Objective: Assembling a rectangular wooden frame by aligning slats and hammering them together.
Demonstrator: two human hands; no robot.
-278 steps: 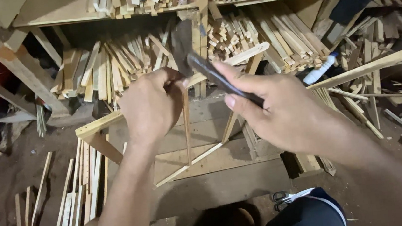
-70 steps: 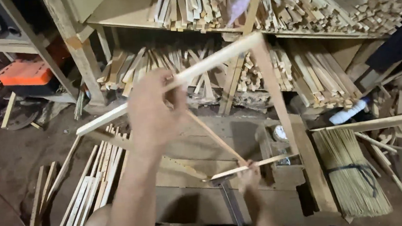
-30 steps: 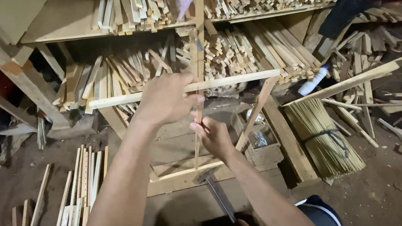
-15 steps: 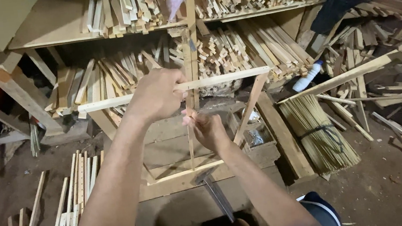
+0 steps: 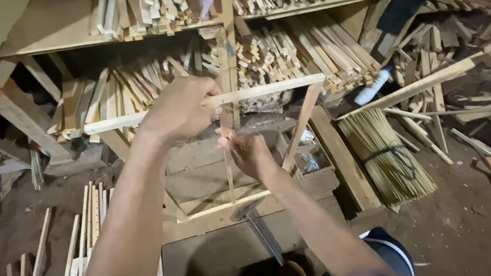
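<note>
Head view: the left hand (image 5: 179, 108) wraps its fingers around the top wooden slat (image 5: 265, 89) of a light wooden frame (image 5: 300, 124), held up in front of shelves of stacked wood strips (image 5: 285, 46). The right hand (image 5: 251, 153) pinches a thin vertical stick (image 5: 228, 175) just under that slat. The frame looks light, stiff but slender, likely to flex or snap at the joints, so a hold near the joints suits it. A hammer (image 5: 257, 226) lies on the wooden worktop (image 5: 205, 218) below; a tied bundle of thin sticks (image 5: 386, 155) rests to the right.
</note>
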